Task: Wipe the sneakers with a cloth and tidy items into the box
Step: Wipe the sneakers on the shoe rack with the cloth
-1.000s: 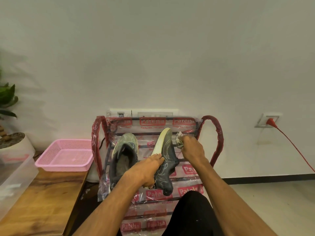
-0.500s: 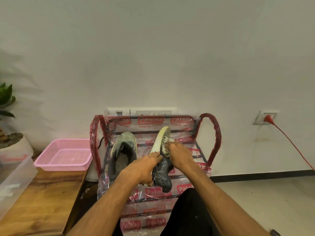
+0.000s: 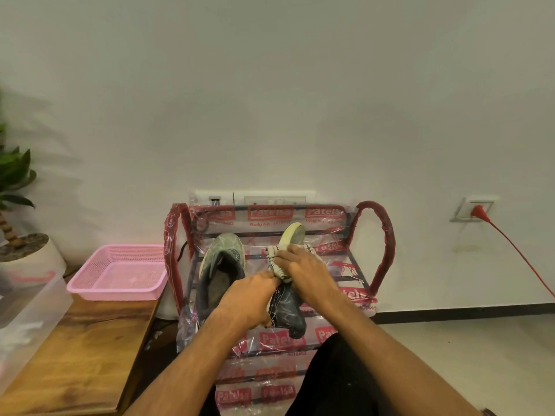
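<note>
we judge wiping midway: left hand (image 3: 249, 298) grips the dark sneaker (image 3: 289, 315); right hand (image 3: 303, 271) holds the cloth (image 3: 277, 261) against it; tidying not yet begun.

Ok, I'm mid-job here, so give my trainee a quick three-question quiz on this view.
1. True or false: the right hand holds the cloth against the raised sneaker.
2. Where is the second sneaker? A) on a chair B) on the rack C) in a drawer
3. Short answer: which hand grips the raised sneaker?

Key: 1 true; 2 B; 3 the left hand.
</note>
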### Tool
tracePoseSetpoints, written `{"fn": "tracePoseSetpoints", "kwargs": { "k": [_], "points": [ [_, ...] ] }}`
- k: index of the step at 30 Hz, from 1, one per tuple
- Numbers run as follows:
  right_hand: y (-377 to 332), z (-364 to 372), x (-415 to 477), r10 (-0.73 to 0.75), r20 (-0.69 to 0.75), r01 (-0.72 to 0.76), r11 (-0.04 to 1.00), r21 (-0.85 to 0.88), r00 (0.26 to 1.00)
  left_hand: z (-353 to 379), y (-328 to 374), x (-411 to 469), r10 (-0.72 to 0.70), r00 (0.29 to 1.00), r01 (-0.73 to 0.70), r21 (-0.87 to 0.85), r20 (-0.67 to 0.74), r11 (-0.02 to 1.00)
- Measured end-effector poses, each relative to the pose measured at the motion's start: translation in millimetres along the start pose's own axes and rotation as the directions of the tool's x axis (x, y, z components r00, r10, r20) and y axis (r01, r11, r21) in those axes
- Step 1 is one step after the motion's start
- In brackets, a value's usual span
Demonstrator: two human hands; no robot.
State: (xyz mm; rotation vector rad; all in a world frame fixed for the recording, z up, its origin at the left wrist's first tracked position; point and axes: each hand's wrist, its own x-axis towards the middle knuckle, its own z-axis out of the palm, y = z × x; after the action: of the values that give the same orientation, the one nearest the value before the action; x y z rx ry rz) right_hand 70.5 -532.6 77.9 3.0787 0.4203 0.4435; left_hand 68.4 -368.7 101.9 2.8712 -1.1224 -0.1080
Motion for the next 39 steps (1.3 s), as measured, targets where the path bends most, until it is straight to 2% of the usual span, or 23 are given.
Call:
{"fn": "tracePoseSetpoints", "kwargs": {
  "k": [3,6,9,13,18,21,24,28,33,35,39],
  "points": [
    [16.5,-0.1,15.9,0.054,0.017,-0.052,0.992,-0.113,0.998,1.5,-1.5,-0.9,0.009,1.0,-0.009,-0.002,0.013,1.0],
    [1.6,-0.6,24.5,0.089,0.021,-0.087,0.993,-0.076,0.996,-0.2,-3.3,-0.8,0.003,1.0,-0.004,0.02,0.019,1.0],
    [-12.2,7.4,17.1,0.007,0.034,-0.007,1.0,-0.009,0.999,-1.0,-4.8,-1.5,0.002,1.0,-0.002,0.011,0.022,1.0],
    [16.3,1.3,20.5,-0.013,0.024,0.015,0.996,-0.092,1.0,0.9,-2.8,-1.7,0.036,0.999,-0.036,0.005,0.004,0.999],
    [37.4,-3.4,38.9,0.229,0.039,-0.224,0.968,-0.114,0.973,-0.1,-3.2,-3.7,0.049,0.999,-0.048,-0.017,0.021,0.999],
    [42.1,-11.0,41.5,0.35,0.05,-0.35,0.937,0.0,0.935,0.9,-4.0,-4.8,0.048,0.998,-0.046,-0.042,0.033,0.998],
    [28.0,-16.1,31.3,0.301,0.068,-0.309,0.938,0.159,0.951,-2.6,-7.4,-2.5,0.027,0.999,-0.026,-0.034,0.044,0.999],
    [13.0,-20.6,4.2,0.206,0.092,-0.222,0.949,0.224,0.974,-3.2,-8.4,-1.9,0.021,0.999,-0.021,-0.018,0.048,1.0],
    [29.2,-40.8,-9.1,0.097,0.28,-0.178,0.943,0.282,0.955,-3.4,-3.2,-5.7,0.033,0.999,-0.033,0.004,0.032,0.999],
    [39.6,-46.4,-7.5,0.141,0.3,-0.221,0.942,0.251,0.943,-3.6,-1.5,-6.6,0.027,0.999,-0.027,-0.001,0.03,1.0],
    [45.6,-41.1,-7.0,0.343,0.137,-0.365,0.91,0.198,0.929,-3.9,0.6,-7.2,0.013,1.0,-0.013,-0.007,0.026,1.0]
  ]
}}
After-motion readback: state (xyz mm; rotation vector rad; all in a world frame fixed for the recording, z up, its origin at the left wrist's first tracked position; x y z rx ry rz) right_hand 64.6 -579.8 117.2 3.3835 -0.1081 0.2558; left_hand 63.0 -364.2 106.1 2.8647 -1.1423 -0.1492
